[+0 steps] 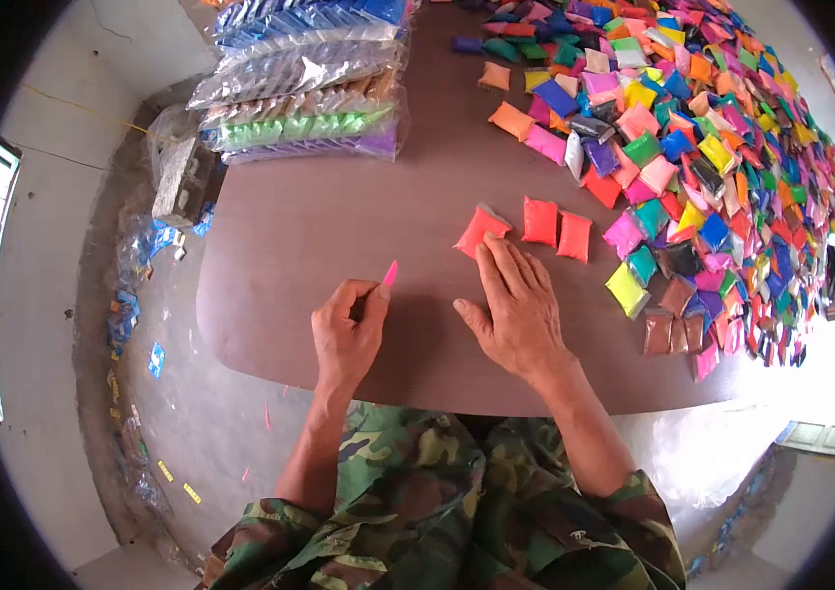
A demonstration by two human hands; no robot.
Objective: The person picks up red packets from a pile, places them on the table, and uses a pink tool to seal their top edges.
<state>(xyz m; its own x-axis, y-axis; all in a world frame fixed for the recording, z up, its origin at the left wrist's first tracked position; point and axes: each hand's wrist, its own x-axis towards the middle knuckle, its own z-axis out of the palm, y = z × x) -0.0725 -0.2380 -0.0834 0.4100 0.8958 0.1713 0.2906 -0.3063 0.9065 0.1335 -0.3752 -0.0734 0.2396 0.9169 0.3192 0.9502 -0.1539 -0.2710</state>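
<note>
My left hand is closed above the brown table, with a small pink pointed piece, plastic by its look, sticking up between thumb and forefinger. Its lower end is hidden in the fingers. My right hand lies palm down with fingers stretched out, fingertips at the lower edge of a red packet that sits tilted on the table. Two more packets lie just right of it, one red packet upright and another red packet slightly turned.
A large heap of multicoloured packets covers the table's right side. Long plastic bags of sorted packets are stacked at the back left. Brown packets lie near the right front edge. Litter and a concrete block are on the left.
</note>
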